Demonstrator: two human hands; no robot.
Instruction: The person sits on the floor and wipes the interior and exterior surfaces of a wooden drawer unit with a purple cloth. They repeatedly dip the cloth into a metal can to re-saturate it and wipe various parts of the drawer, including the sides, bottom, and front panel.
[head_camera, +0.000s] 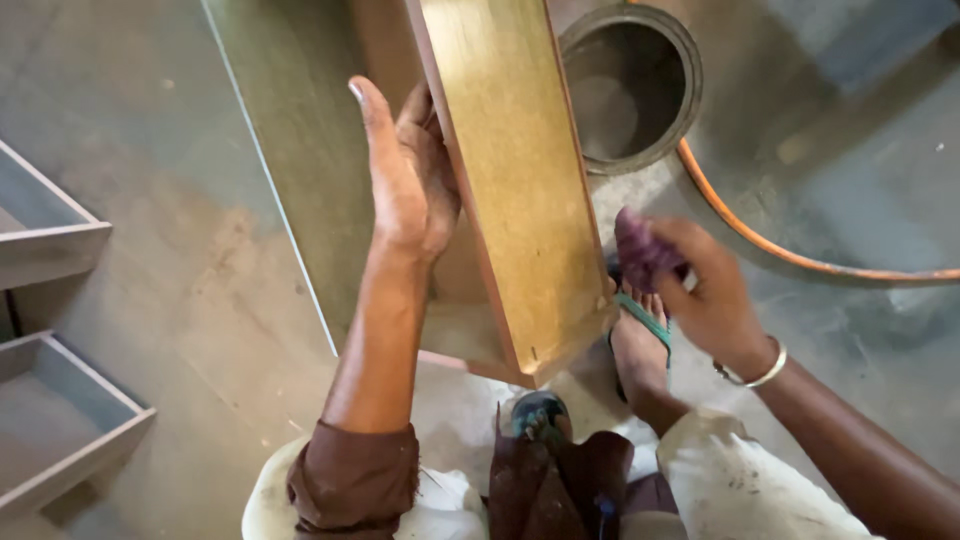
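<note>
1. The left hand (410, 180) is pressed flat against the left face of a wooden drawer box (515, 180), fingers together and stretched upward along the panel, thumb on the near side; it steadies the wood rather than closing around it.
2. The drawer box stands tilted on its end, its yellowish panel facing up toward the camera, reddish-brown edge strips running down both long sides. Its lower corner sits just above the person's knees, near the sandalled foot (640, 345).
3. The right hand (705, 295) is curled, fingers clamped on a small purple pad (640, 250), which lies just beside the box's right edge, near its lower end; whether it touches the edge cannot be told.
4. A metal bangle (755, 375) circles the right wrist.
5. Behind the box, a large greenish board (300, 150) lies on the concrete floor (150, 200), its pale left edge running diagonally.
6. To the upper right, a round grey drum (635, 85) stands open-mouthed, close to the box's top right edge, with an orange hose (780, 250) curving past it.
7. At the far left, two grey open drawers (60, 400) lie well apart from the hands, with bare floor between them and the board.
</note>
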